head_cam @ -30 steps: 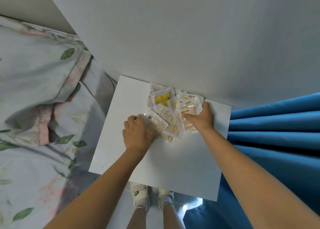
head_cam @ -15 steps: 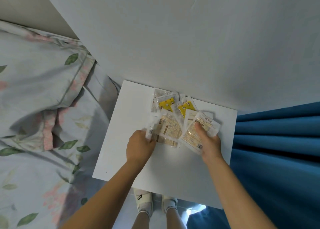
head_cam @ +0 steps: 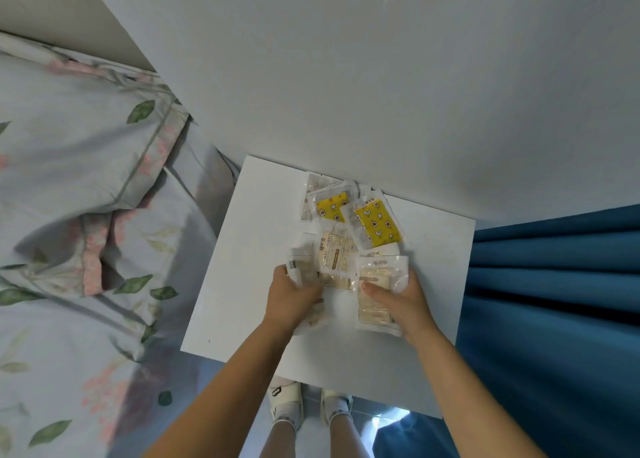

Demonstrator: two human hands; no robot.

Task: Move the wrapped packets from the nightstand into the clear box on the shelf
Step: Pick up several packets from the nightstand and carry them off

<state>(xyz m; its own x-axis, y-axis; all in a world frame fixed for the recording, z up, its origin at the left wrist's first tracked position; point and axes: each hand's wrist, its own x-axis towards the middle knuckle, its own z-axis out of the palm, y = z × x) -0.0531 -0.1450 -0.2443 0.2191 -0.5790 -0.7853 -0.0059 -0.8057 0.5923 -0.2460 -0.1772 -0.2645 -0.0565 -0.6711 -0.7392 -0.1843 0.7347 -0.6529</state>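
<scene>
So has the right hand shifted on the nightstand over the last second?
Yes. The right hand, gripping a beige packet, has drawn back from the wall toward the nightstand middle.

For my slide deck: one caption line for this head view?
Both hands, left and right, gather clear-wrapped beige packets from the white square nightstand; two yellow star-print packets remain.
</scene>
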